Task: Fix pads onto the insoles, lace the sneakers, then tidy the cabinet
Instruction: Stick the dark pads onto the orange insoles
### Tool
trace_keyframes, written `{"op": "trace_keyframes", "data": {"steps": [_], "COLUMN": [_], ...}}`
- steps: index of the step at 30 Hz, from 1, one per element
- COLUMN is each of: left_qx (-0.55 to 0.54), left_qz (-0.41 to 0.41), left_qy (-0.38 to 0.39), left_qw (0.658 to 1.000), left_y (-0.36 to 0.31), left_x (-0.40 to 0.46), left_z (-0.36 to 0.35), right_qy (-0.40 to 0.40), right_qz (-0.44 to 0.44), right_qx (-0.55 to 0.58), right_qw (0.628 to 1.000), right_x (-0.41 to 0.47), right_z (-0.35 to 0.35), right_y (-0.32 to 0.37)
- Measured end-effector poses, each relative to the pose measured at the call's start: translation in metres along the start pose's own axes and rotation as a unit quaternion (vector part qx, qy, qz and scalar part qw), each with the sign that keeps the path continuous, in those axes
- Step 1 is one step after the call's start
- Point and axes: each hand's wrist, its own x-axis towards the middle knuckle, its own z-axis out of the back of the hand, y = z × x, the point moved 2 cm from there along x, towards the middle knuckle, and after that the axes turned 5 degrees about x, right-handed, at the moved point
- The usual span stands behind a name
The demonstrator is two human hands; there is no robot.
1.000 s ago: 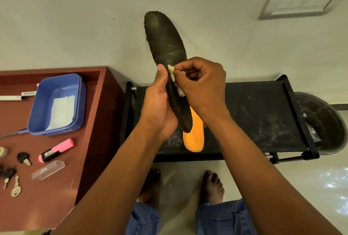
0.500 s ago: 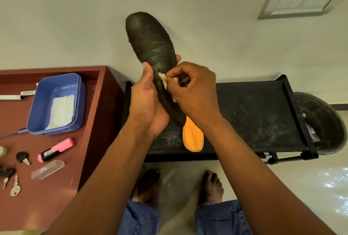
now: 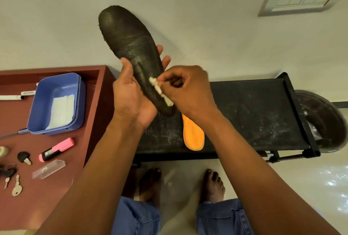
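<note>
Black insole (image 3: 131,46), orange insole (image 3: 194,136), white pad (image 3: 160,90), blue tray (image 3: 56,88), pink marker (image 3: 60,148).

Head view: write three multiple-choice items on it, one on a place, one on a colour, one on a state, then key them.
1. Where does the orange foam insole lie?
A. in the blue plastic tub
B. on the black rack shelf
C. on the floor

2. What colour is the marker pen on the red-brown wooden cabinet top?
A. pink
B. green
C. yellow

3. What is the right hand doing?
A. hanging idle
B. pressing flat on the shelf
C. pinching a small white pad against the dark worn insole

Key: 1 B, it rests on the rack; 2 A, its body is pink; 3 C, fingers curl round the pad while the left hand holds the insole.
</note>
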Motion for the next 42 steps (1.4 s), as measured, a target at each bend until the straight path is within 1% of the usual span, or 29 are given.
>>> {"op": "trace_keyframes", "data": {"steps": [1,2,3,6,7,8,12,13,16,17,18,21,22,26,27,30,31,35,37,40,41,42], "left_qx": [0.000,0.001,0.001,-0.004,-0.007,-0.010,-0.029,-0.033,-0.041,-0.047,-0.055,-0.066,-0.066,-0.064,-0.068,-0.074,-0.072,-0.058,-0.053,-0.018,-0.005,0.002], "left_qz": [0.005,0.005,0.002,-0.020,-0.028,-0.034,-0.053,-0.057,-0.066,-0.067,-0.067,-0.063,-0.064,-0.067,-0.066,-0.063,-0.065,-0.074,-0.075,-0.072,-0.071,-0.068], "left_qy": [0.001,-0.001,-0.005,-0.026,-0.033,-0.037,-0.042,-0.045,-0.051,-0.052,-0.051,-0.053,-0.054,-0.055,-0.053,-0.050,-0.051,-0.049,-0.044,-0.044,-0.046,-0.047], "left_qw": [1.000,1.000,1.000,0.999,0.999,0.999,0.997,0.997,0.996,0.995,0.995,0.994,0.994,0.994,0.994,0.994,0.994,0.994,0.995,0.996,0.996,0.997], "left_y": [0.003,0.004,0.004,-0.003,-0.006,-0.008,-0.010,-0.010,-0.011,-0.012,-0.012,-0.011,-0.011,-0.012,-0.012,-0.011,-0.010,-0.009,-0.008,-0.002,0.000,0.001], "left_x": [0.000,0.001,0.002,0.006,0.007,0.008,0.009,0.009,0.009,0.010,0.010,0.010,0.011,0.010,0.009,0.008,0.008,0.007,0.006,0.004,0.003,0.003], "left_z": [-0.002,-0.003,-0.003,0.006,0.009,0.012,0.010,0.010,0.014,0.015,0.015,0.013,0.013,0.015,0.014,0.010,0.009,0.011,0.009,0.002,-0.001,-0.003], "right_qy": [-0.036,-0.046,-0.029,0.092,0.116,0.122,0.053,0.054,0.125,0.135,0.126,0.053,0.048,0.121,0.115,0.042,0.037,0.097,0.063,-0.042,-0.062,-0.064], "right_qz": [0.005,0.006,0.004,-0.010,-0.010,-0.007,-0.004,-0.007,-0.025,-0.029,-0.032,-0.031,-0.031,-0.043,-0.044,-0.037,-0.036,-0.038,-0.026,0.005,0.014,0.016], "right_qx": [-0.001,-0.007,-0.017,-0.020,-0.015,-0.016,-0.061,-0.062,-0.020,-0.011,-0.013,-0.061,-0.066,-0.022,-0.019,-0.056,-0.063,-0.017,-0.022,-0.069,-0.080,-0.080], "right_qw": [0.999,0.999,0.999,0.996,0.993,0.992,0.997,0.997,0.992,0.990,0.991,0.996,0.996,0.991,0.992,0.997,0.997,0.994,0.997,0.997,0.995,0.995], "right_x": [0.002,0.003,0.003,-0.002,-0.004,-0.004,-0.004,-0.004,-0.005,-0.005,-0.005,-0.004,-0.004,-0.004,-0.004,-0.004,-0.005,-0.006,-0.006,-0.007,-0.006,-0.005], "right_z": [0.001,0.002,0.002,-0.001,-0.002,-0.002,-0.003,-0.003,-0.003,-0.003,-0.003,-0.003,-0.004,-0.003,-0.003,-0.004,-0.004,-0.006,-0.007,-0.009,-0.008,-0.006], "right_y": [-0.001,-0.001,0.000,0.002,0.002,0.002,0.002,0.003,0.002,0.002,0.001,0.000,0.000,0.001,0.001,0.000,0.000,0.003,0.004,0.004,0.004,0.004]}}
